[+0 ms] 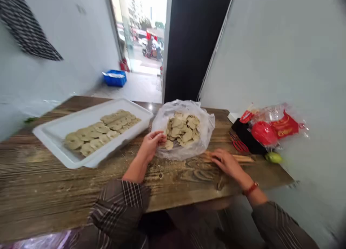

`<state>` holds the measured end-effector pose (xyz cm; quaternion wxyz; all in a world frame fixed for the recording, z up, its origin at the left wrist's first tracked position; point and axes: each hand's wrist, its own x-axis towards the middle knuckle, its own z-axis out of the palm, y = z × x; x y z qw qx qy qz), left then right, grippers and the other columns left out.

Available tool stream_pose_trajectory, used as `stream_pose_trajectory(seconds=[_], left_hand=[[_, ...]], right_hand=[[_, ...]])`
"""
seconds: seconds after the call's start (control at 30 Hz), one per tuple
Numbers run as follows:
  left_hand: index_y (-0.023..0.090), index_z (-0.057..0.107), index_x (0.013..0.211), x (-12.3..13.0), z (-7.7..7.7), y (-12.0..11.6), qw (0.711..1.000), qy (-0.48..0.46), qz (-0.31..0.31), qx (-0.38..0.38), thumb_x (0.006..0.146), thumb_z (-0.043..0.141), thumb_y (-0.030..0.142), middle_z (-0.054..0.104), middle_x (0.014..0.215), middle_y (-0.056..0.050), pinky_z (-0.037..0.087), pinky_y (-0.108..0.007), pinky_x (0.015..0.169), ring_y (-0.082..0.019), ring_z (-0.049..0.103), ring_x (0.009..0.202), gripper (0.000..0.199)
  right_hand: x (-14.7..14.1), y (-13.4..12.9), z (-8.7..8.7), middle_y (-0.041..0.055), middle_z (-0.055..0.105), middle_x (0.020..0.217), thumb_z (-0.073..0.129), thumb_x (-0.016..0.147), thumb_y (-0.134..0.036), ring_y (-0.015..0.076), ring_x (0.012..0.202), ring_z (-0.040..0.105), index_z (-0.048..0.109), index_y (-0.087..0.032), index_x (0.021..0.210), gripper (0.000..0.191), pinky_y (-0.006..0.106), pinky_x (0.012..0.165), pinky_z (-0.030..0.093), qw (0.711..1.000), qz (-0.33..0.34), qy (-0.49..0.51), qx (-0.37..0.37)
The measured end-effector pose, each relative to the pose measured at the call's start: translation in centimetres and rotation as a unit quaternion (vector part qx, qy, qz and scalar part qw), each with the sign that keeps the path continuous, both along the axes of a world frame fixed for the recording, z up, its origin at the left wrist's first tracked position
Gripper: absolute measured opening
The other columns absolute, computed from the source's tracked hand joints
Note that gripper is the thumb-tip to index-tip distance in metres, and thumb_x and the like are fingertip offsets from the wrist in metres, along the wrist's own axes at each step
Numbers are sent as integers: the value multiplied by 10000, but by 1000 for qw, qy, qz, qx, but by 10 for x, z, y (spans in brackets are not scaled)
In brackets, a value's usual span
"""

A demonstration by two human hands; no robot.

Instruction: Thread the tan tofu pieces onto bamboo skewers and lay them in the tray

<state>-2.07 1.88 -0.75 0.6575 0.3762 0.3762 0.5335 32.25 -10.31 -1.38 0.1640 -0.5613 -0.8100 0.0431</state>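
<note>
Reaching low over the wooden counter [175,195], either side of an open bag [207,121].
Holding right hand [226,163] loosely bent, fingers parted, over wooden sticks [244,158]; bringing left hand's [152,143] fingertips close together at bag's left edge, just beside flat dough pieces [186,130] inside; cannot tell whether pinching one.

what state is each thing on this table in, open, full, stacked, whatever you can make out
white tray: uncovered, partly filled
dough-like rounds in tray: laid in overlapping rows
plastic bag: open, mouth spread wide
dough-like rounds in bag: loosely heaped
wooden stick: lying flat, partly hidden by the right hand
red-handled scissors: lying down, blades unclear
black box: red packages on top
</note>
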Motion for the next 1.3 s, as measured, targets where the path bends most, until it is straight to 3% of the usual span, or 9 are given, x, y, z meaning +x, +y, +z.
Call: stream_pose_trajectory(seconds=[0.13,0.23,0.4,0.7,0.93,1.1,1.3], left_hand=[[104,635,930,-2,-4,-1,1000,-5,-3,-5,614,835,320,713,734,-51,504,-240,581,-123,647,581,432],[112,639,949,-3,-5,-2,1000,-9,-7,1,639,830,330,717,757,-56,506,-241,598,-126,657,607,424],[114,644,942,-3,-8,-3,1000,-15,-5,-1,645,836,332,716,757,-55,505,-242,594,-125,654,602,415],[119,637,897,-2,-10,-1,999,-33,-4,-4,677,812,300,709,730,-52,495,-226,563,-118,652,570,333],[120,626,885,1,-11,-1,999,-35,-3,-7,724,764,265,696,702,-49,476,-222,543,-118,642,561,257],[123,622,879,3,-10,-4,999,-43,-4,-2,732,747,251,682,681,-35,477,-225,554,-109,625,552,232],[130,623,860,4,-10,-5,999,-49,-1,1,734,734,231,673,662,-21,474,-222,550,-103,615,542,196]], right_hand=[[4,2,-24,79,712,1006,454,988,-251,213,912,665,718,-224,970,266,341,810,517,998,-4,-22,53],[7,5,-28,72,715,992,423,997,-237,203,876,677,716,-224,972,294,324,773,524,996,0,-66,59],[1,6,-23,71,706,941,418,996,-223,201,813,681,707,-205,954,292,313,690,513,986,-15,-144,84],[-6,7,-20,75,712,928,433,963,-171,204,795,671,704,-241,1044,291,306,676,493,976,-7,-168,136],[-11,11,-17,70,692,815,427,986,-244,192,710,642,695,-208,846,304,294,611,403,966,-39,-218,136],[-24,14,-12,87,710,896,425,987,-262,187,755,654,717,-190,907,311,282,628,391,960,-59,-232,146],[-27,20,-9,81,714,839,455,950,-238,180,726,647,721,-213,869,279,274,596,378,967,-50,-222,112]])
